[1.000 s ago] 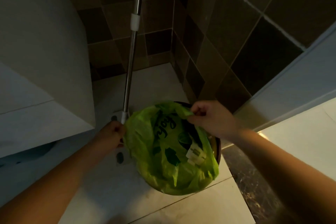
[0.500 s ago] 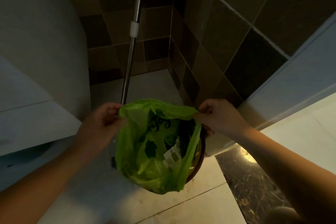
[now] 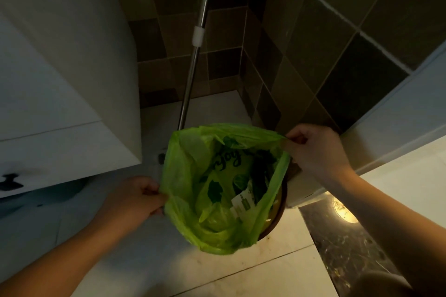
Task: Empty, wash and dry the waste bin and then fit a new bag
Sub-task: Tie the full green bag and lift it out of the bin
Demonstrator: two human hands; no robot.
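Note:
A bright green plastic bag with dark print hangs open over a round brown waste bin, of which only the right rim shows. Paper scraps and waste lie inside the bag. My left hand pinches the bag's near left edge. My right hand pinches its far right edge. The mouth is stretched wide between the two hands and lifted above the bin's rim.
A metal mop pole leans in the tiled corner behind the bin. A white cabinet overhangs on the left. A white ledge runs along the right. A dark marble strip crosses the pale floor tiles.
My left hand has slid down and toward me along the bag's rim. My right hand has stayed at the far right edge. The bag's mouth is opened wider.

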